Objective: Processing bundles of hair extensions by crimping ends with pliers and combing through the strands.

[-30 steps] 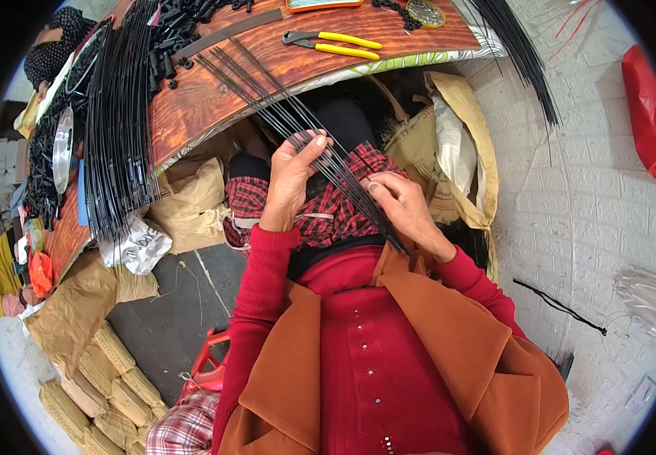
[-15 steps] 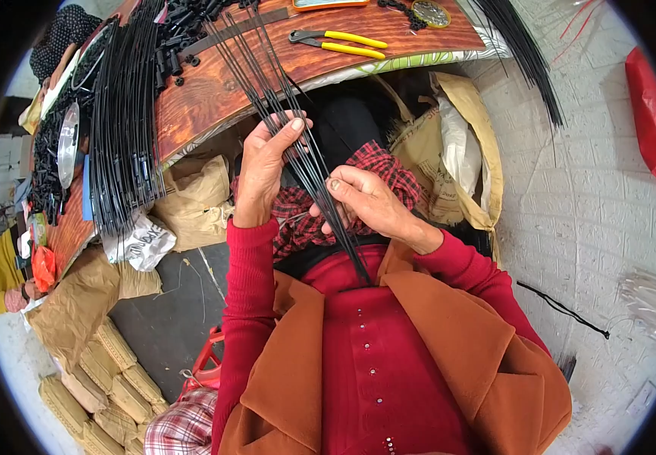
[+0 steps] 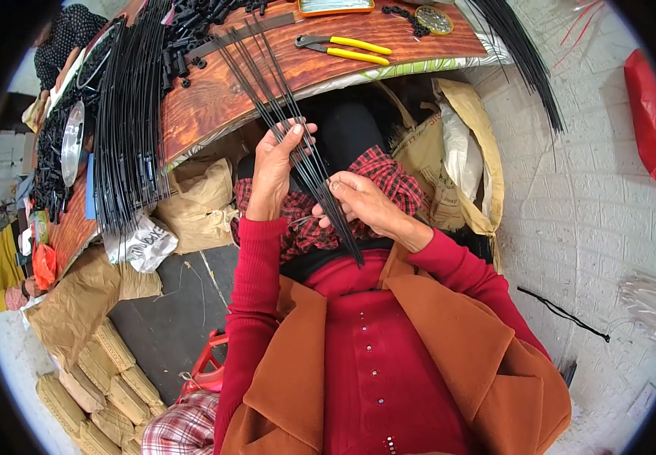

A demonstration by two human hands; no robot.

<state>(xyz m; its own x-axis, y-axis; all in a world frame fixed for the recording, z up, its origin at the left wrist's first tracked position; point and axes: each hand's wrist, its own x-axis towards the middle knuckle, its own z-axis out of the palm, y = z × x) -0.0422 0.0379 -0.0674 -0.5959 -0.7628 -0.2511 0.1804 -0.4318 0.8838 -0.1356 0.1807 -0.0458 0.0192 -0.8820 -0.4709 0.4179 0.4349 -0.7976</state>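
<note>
A small bundle of thin black rods (image 3: 261, 97) slants across my lap, its far ends fanned out over the table edge. My left hand (image 3: 276, 163) is closed round the middle of the bundle, the thumb lying on top. Lower down, my right hand (image 3: 364, 203) pinches the same rods between thumb and fingers. Their near ends come together in front of my waist. Beneath them lies a red and black checked cloth (image 3: 377, 171). Beyond the bundle, cutting pliers with yellow handles (image 3: 358, 49) rest on the wooden table (image 3: 210, 106).
A thick row of black rods (image 3: 127, 129) hangs over the table's left edge, near piled black tubes (image 3: 180, 53). More rods (image 3: 521, 64) jut out at the far right. An open brown sack (image 3: 487, 152) stands under the table. At far left is another person's yellow sleeve (image 3: 0, 265).
The bundle and both hands have shifted slightly; its near ends now sit a little higher, away from my chest. Both hands keep hold of the rods.
</note>
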